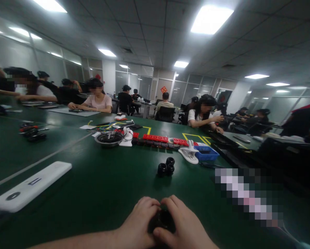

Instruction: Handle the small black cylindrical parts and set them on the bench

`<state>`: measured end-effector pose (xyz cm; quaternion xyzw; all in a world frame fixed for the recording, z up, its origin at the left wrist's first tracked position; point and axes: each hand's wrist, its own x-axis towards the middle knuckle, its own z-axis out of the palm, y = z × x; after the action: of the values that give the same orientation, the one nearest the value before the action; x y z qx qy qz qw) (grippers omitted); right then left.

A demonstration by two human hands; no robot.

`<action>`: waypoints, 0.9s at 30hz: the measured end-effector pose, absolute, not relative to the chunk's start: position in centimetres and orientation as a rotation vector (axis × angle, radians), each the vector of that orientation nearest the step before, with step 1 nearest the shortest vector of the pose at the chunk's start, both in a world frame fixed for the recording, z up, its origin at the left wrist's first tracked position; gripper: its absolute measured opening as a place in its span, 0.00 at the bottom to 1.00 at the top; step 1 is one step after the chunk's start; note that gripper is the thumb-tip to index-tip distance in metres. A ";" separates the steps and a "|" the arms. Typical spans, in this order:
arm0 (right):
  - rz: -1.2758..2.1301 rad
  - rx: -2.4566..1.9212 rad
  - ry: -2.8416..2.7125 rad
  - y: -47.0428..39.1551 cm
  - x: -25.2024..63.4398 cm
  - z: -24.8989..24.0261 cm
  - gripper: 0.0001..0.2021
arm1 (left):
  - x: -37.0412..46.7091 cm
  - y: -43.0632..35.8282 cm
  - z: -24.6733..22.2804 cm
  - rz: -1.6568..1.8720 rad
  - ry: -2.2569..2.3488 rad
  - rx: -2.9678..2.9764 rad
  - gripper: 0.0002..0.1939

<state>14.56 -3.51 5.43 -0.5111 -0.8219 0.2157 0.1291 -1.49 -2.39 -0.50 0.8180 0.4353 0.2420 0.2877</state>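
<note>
Green tabletop (pixel 105 186) under work; L hand (pixel 140 221) & R hand (pixel 187 224) clamped tog. on black part (pixel 164 218), low centre of view, partly hidden; prob. light, stiff, maybe slippery, surface looks smooth; best take by outer sides; 3 black pieces (pixel 162 169) nearby, beyond hands.

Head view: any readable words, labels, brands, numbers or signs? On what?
No text reads with certainty.
White bar, left: dark mark, unclear.
Red diamond sign, background: too blurred.
Red blocks, table: marks too small.
Held black part: none visible.
</note>
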 end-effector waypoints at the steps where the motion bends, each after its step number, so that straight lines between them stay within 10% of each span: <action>1: 0.629 -1.497 -2.396 -3.4 14.6 5.4 0.15 | -1.5 -2.3 -0.5 0.643 1.174 2.175 0.22; 9: 0.719 -1.219 -2.570 -2.9 15.0 5.8 0.30 | -1.6 -2.1 -0.8 0.656 1.168 2.134 0.23; 27: 0.647 -1.343 -2.521 -3.1 14.6 5.5 0.24 | -1.7 -2.1 -1.1 0.658 1.155 2.206 0.21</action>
<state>14.60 -3.06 5.49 -0.4560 -0.8559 0.2197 0.1061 -1.68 -2.15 -1.05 0.8225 0.4305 0.2453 0.2793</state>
